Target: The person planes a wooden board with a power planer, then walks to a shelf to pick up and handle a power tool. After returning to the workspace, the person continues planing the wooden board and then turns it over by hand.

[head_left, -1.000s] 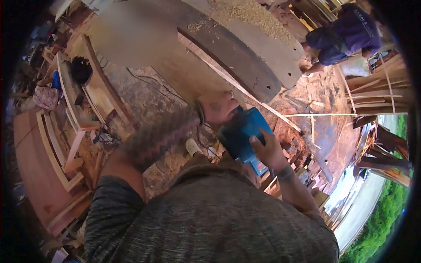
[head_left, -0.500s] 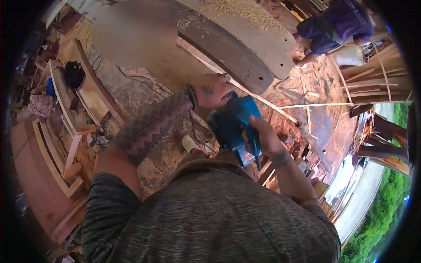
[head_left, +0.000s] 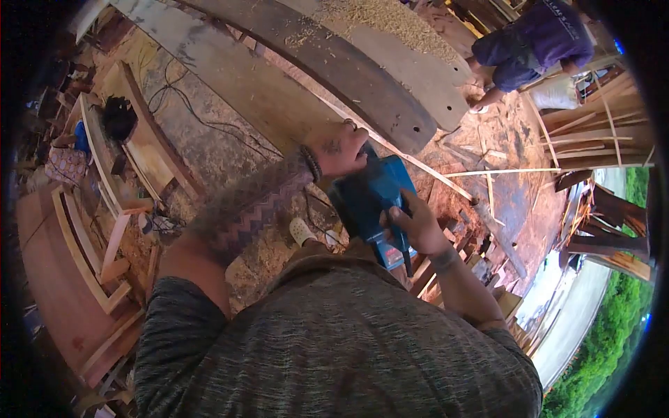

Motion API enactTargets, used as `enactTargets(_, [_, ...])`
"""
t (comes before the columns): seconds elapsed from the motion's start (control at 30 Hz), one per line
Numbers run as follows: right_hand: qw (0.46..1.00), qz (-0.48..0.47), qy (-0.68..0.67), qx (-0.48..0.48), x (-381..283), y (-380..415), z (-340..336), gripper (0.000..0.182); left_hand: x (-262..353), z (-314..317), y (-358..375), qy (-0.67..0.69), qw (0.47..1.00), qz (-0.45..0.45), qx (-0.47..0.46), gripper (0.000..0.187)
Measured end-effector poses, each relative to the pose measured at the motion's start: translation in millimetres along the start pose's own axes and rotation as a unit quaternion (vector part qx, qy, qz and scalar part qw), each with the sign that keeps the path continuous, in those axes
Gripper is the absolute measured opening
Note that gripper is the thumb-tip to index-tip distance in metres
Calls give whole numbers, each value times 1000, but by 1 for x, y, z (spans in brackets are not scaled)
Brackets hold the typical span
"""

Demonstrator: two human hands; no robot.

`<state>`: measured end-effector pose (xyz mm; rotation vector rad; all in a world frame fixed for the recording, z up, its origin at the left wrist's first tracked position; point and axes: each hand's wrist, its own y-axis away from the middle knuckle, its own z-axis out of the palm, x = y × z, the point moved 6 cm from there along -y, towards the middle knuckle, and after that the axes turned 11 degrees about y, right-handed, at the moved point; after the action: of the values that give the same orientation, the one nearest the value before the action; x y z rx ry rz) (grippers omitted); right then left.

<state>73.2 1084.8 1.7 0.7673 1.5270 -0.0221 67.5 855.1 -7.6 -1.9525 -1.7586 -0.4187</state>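
A blue power planer (head_left: 369, 198) is in front of my waist, by the near end of a long pale board (head_left: 265, 101). My right hand (head_left: 414, 226) is closed round its rear handle, where a dark cord hangs down. At the front of the tool, my left hand (head_left: 339, 150) has its fingers curled over the dark front part, partly hidden by the tool's body. A patterned sleeve covers my left forearm. The underside of the planer is out of sight.
Beyond the pale board lies a dark curved plank (head_left: 348, 76) with shavings on it. A person (head_left: 536, 45) in purple bends at the upper right. Wooden frames (head_left: 90, 244) stand at left. A cable (head_left: 202, 118) loops over the dusty floor. Wood scraps (head_left: 481, 265) lie at right.
The planer has shifted very slightly left. My right hand's fingers have moved on the handle and show more clearly. The person in purple has changed posture a little.
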Motion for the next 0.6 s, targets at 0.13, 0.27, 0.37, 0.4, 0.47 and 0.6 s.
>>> enactTargets(0.13, [1000, -12, 9, 23, 3, 5, 6, 57, 10, -8, -3, 0, 999, -44, 1, 54])
enactTargets(0.27, [996, 45, 29, 67, -8, 7, 6, 58, 3, -8, -6, 26, 999, -6, -34, 51])
enactTargets(0.37, [995, 34, 37, 88, -9, 7, 3, 33, 1, -3, -7, 25, 993, 87, -75, 49])
enactTargets(0.4, [995, 30, 43, 86, -9, 6, 2, 33, 6, -7, -6, 22, 989, 115, -89, 49])
enactTargets(0.47, [995, 22, 55, 81, -9, 7, 1, 32, 7, -4, -7, -12, 988, 55, -140, 47])
enactTargets(0.6, [991, 58, 78, 90, 1, 9, -1, 32, 6, 18, 0, 6, 990, -27, -142, 49])
